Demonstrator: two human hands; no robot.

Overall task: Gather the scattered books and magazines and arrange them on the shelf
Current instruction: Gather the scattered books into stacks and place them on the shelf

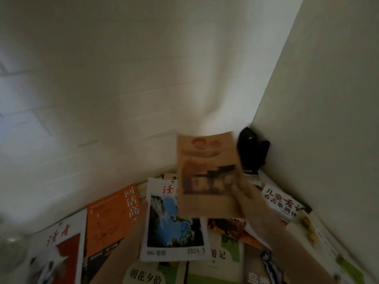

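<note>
The whole near surface was carpeted with loose books and magazines, spilling from the left edge across to the right-hand white wall (320,99), and nothing here looked like a shelf; it lay outside the view. Largest in play was the white magazine with a blue-and-black landscape photo cover (174,224), flat in the middle of the heap, long axis running near to far. To its left lay the orange paperback with white characters (108,220), tilted the same way.

Above them hung the tan, soft-covered booklet with a dark building printed on it (208,177), blurred, raised clear of the pile and standing nearly upright, long axis vertical. The right hand (249,198) pinched it at its lower right edge, thumb across the cover, so the booklet rose up and to the left of the grip.

The left hand (144,203) was mostly hidden: fingertips showed at the far left edge of the white magazine, touching it, and I cannot tell whether they curled round it. That hand was the nearer to the flat magazine, which lay just right of it. A small black object (253,152) sat in the far corner.
</note>
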